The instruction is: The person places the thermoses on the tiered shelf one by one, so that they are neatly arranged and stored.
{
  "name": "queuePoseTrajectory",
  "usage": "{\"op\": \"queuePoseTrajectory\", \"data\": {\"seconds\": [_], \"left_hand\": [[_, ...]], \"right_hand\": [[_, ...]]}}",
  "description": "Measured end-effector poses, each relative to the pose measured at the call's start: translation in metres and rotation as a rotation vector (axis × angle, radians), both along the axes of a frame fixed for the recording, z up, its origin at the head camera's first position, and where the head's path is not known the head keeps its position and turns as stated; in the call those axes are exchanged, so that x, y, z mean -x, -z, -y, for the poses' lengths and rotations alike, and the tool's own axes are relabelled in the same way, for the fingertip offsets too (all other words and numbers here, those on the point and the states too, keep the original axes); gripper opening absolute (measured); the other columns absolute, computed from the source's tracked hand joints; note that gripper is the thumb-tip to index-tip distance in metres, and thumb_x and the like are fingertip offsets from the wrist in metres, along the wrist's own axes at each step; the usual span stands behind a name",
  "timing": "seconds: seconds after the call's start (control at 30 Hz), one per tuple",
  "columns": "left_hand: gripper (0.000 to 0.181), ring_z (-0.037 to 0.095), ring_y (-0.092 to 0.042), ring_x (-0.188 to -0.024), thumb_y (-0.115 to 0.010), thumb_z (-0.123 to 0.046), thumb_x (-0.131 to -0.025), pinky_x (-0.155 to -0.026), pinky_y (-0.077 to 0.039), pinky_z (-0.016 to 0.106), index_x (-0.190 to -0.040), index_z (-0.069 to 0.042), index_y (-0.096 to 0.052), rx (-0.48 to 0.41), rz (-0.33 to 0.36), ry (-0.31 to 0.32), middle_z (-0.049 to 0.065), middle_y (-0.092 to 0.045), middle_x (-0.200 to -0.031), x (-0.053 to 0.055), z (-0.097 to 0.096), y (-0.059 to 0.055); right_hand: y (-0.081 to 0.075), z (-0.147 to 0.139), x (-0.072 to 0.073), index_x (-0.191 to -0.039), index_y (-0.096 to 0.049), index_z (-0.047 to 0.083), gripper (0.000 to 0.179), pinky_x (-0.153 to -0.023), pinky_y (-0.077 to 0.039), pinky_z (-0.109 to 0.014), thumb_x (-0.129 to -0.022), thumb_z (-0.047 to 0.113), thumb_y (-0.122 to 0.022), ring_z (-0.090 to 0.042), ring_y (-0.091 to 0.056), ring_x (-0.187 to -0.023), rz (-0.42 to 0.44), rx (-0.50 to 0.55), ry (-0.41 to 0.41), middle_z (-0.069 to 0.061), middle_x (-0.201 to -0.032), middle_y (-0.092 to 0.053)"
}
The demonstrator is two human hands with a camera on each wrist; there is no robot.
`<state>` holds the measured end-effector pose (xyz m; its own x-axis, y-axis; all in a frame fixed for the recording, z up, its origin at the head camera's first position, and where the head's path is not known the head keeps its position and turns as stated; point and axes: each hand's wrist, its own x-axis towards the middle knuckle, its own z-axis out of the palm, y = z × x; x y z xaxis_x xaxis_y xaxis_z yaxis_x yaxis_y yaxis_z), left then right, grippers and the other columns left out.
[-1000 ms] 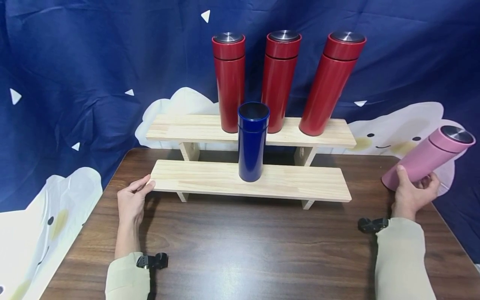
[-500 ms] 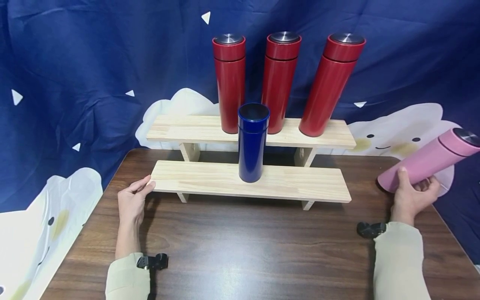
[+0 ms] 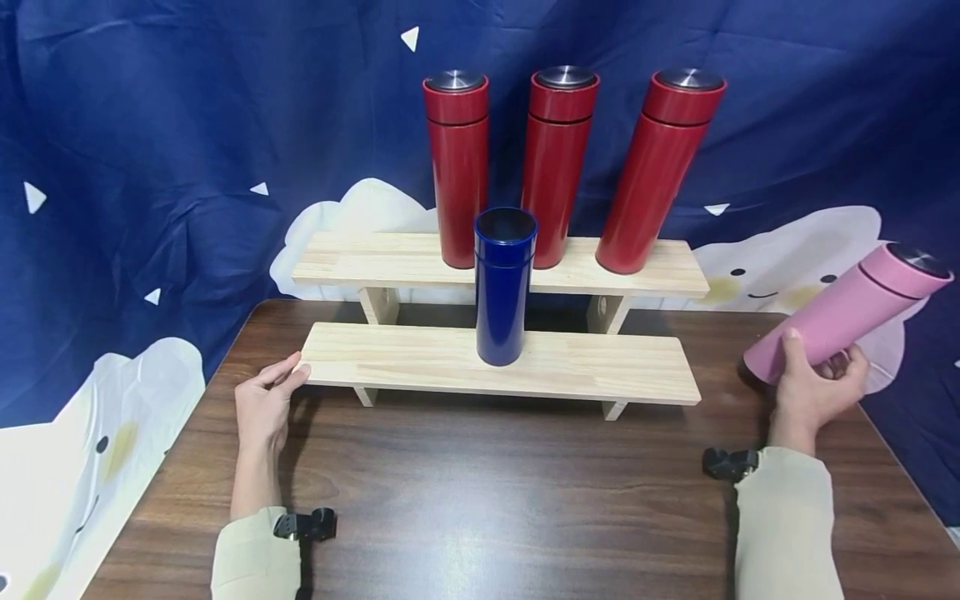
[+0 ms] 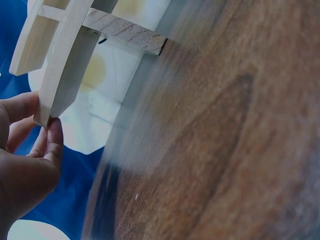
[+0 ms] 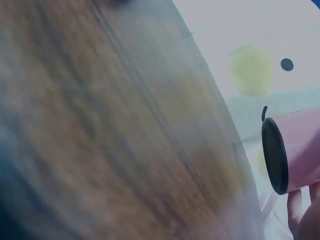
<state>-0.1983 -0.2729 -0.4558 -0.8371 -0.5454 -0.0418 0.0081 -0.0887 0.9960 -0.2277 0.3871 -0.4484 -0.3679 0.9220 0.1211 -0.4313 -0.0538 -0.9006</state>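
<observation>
A pink thermos bottle (image 3: 847,315) leans to the right at the table's right side, gripped near its lower part by my right hand (image 3: 817,392). Its dark base (image 5: 275,156) faces the camera in the right wrist view, where only some of my fingers (image 5: 295,210) show below it. On the other side, my left hand (image 3: 266,400) pinches the left end of the lower wooden shelf (image 3: 405,357) between thumb and fingers. The left wrist view shows those fingertips (image 4: 54,131) at the board's corner. A blue thermos bottle (image 3: 501,300) stands upright on this lower shelf.
Behind it is a higher wooden shelf (image 3: 360,258) bearing three red thermos bottles, the left one (image 3: 457,175), the middle one (image 3: 557,175) and the right one (image 3: 656,179). Both shelves stand on a brown wooden table (image 3: 480,500). A blue cloud-print curtain (image 3: 187,100) hangs close behind.
My right hand has moved a little left, carrying the pink thermos bottle with it. My left hand stays on the shelf's end, and the other bottles have not moved.
</observation>
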Motion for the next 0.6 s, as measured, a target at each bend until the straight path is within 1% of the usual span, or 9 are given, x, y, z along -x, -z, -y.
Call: {"op": "queuePoseTrajectory", "data": {"seconds": [0.13, 0.37, 0.6], "left_hand": [[0.031, 0.009, -0.067, -0.105, -0.078, 0.009, -0.082, -0.088, -0.052, 0.015, -0.111, -0.002, -0.076, 0.007, 0.013, 0.003, 0.007, -0.074, -0.115, 0.0, 0.0, 0.0], [0.031, 0.011, -0.066, -0.107, -0.078, 0.008, -0.082, -0.087, -0.052, 0.015, -0.111, -0.004, -0.077, 0.009, 0.027, -0.003, 0.009, -0.072, -0.119, 0.0, 0.0, -0.001], [0.033, 0.011, -0.066, -0.108, -0.079, 0.007, -0.082, -0.087, -0.052, 0.015, -0.114, 0.001, -0.074, 0.008, 0.027, 0.007, 0.007, -0.073, -0.116, 0.001, 0.001, -0.001]], "right_hand": [[-0.004, 0.005, -0.001, -0.112, -0.071, 0.009, 0.048, -0.086, -0.047, -0.025, -0.068, -0.001, -0.088, -0.015, -0.061, -0.095, 0.003, 0.003, 0.017, -0.007, -0.106, -0.067], [-0.011, 0.011, 0.0, -0.111, -0.071, 0.009, 0.046, -0.084, -0.046, -0.025, -0.069, 0.0, -0.087, -0.014, -0.061, -0.093, -0.009, -0.017, 0.052, -0.007, -0.104, -0.069], [-0.024, 0.022, -0.002, -0.11, -0.072, 0.007, 0.044, -0.083, -0.047, -0.025, -0.069, -0.002, -0.086, -0.015, -0.062, -0.092, -0.037, -0.01, 0.069, -0.008, -0.102, -0.069]]}}
